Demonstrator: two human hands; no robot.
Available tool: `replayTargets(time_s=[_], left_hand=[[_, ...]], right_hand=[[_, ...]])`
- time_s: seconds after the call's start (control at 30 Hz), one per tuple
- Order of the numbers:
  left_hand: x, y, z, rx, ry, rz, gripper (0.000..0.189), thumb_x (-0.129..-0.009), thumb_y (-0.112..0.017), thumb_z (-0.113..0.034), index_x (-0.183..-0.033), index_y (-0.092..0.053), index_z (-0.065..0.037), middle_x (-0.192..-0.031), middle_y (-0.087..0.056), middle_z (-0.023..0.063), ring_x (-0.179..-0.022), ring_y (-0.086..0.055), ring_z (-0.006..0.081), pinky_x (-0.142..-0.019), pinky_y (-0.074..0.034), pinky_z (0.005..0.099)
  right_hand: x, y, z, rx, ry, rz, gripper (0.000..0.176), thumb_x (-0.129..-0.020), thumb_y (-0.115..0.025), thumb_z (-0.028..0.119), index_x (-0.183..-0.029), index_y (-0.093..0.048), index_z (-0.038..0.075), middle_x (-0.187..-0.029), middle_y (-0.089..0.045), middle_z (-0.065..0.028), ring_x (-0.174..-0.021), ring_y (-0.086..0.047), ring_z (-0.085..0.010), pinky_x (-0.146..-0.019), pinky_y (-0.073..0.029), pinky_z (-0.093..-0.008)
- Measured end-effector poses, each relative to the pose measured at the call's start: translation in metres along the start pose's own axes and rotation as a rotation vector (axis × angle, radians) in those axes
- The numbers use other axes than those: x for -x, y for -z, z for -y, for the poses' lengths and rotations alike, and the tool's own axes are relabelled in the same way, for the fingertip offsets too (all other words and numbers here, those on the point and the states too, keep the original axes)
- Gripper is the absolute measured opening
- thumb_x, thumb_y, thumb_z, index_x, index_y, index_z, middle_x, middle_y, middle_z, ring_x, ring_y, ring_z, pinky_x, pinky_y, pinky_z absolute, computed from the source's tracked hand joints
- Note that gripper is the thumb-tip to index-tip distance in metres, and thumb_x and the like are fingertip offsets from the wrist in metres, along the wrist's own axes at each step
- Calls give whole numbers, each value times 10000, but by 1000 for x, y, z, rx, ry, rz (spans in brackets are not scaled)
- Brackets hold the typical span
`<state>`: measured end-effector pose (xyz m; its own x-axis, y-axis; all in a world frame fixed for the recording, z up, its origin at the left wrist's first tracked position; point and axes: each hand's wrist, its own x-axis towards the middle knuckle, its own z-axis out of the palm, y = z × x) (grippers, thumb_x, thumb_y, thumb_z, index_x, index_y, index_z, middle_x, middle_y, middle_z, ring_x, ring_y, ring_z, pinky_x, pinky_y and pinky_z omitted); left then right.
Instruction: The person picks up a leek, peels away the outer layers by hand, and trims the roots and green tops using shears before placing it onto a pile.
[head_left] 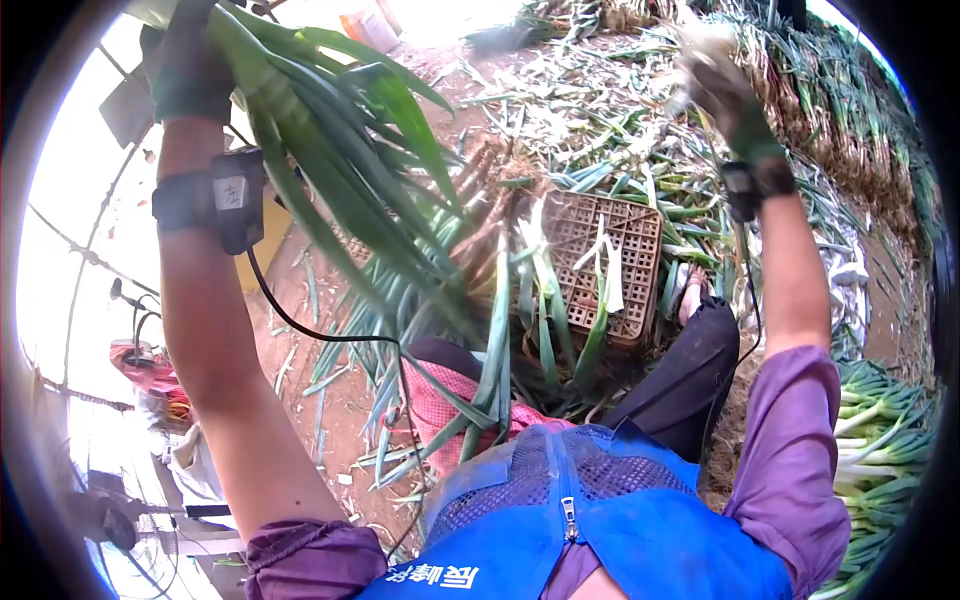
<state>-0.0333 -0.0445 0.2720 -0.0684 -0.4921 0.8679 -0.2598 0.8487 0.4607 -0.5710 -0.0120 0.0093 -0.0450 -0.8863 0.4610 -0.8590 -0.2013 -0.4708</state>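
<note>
Here, the gloved left hand (pixel 192 65), raised at upper left, has its grip wrapped around a bunch of green onions (pixel 325 150), leaves trailing toward a brown lattice crate (pixel 645 255). The right hand (pixel 728 95), upper right, is blurred; I cannot tell its grip.

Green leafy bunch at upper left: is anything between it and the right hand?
Nothing visible stands between the right hand and the green bunch, which the left hand holds. The crate and loose leaves appear to lie lower down.
</note>
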Motion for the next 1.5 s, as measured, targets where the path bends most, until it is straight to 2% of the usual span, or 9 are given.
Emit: replayTargets(time_s=[0.3,0.37,0.5,0.6,0.93,1.07,1.1,1.37,1.5], left_hand=[[21,-26,-89,267,-176,-90,298,-886,-655,-168,-1132,-606,-8,-975,-632,125,-926,-640,263,-832,-526,370],[23,-8,-84,381,-145,-66,284,-893,-653,-102,-1151,-626,15,-1007,-662,165,-987,-679,317,-896,-551,410],[36,15,-94,422,-69,-84,239,-906,-636,-107,-1113,-602,8,-959,-656,161,-1003,-684,333,-927,-550,450],[42,33,-86,241,-68,-184,288,-919,-610,-157,-1139,-577,26,-1063,-652,241,-1039,-674,333,-932,-551,436],[35,56,-58,16,-29,-280,486,-801,-767,-250,-1106,-605,92,-998,-703,197,-905,-689,247,-814,-557,345],[45,32,-55,-313,-167,-112,268,-815,-752,-218,-902,-681,25,-796,-675,102,-776,-650,191,-708,-523,327],[42,34,-44,-425,-230,6,301,-816,-762,-218,-976,-659,16,-819,-666,79,-770,-629,160,-694,-511,321],[167,-89,-20,76,556,1031,517,-863,-719,-121,-1332,-521,-34,-922,-674,61,-869,-648,166,-753,-540,310],[265,-149,-17,573,974,1497,237,-908,-660,-205,-1063,-675,-26,-968,-710,117,-943,-672,261,-880,-537,407]], right_hand=[[-37,-65,281,-575,540,-38,404,-889,-710,418,-1096,-671,74,-1006,-708,-87,-941,-674,-240,-800,-553,-375],[-33,-91,251,230,1110,-614,136,-813,-665,112,-940,-653,158,-894,-621,-15,-748,-632,-165,-646,-587,-303],[14,-143,154,647,768,-95,140,-932,-652,226,-903,-623,91,-676,-526,-10,-569,-561,-121,-443,-513,-222],[82,-133,105,24,23,560,253,-1006,-526,296,-1049,-635,73,-816,-683,-61,-724,-670,-202,-703,-562,-314],[190,-138,48,353,220,1290,263,-764,-674,277,-957,-753,116,-911,-730,-158,-829,-699,-339,-732,-546,-436],[50,-73,40,321,-19,-11,414,-918,-597,237,-1263,-559,10,-1089,-669,-241,-959,-663,-389,-804,-550,-436],[41,-40,64,248,283,-577,455,-886,-592,151,-1315,-490,37,-1077,-651,-251,-947,-644,-431,-803,-539,-491],[122,31,200,657,881,-555,557,-877,-652,202,-1409,-495,153,-1451,-503,-92,-1347,-478,-258,-1137,-395,-423],[172,5,158,621,898,-429,532,-833,-672,199,-1347,-545,145,-1379,-570,-74,-1280,-551,-282,-1135,-415,-448]])
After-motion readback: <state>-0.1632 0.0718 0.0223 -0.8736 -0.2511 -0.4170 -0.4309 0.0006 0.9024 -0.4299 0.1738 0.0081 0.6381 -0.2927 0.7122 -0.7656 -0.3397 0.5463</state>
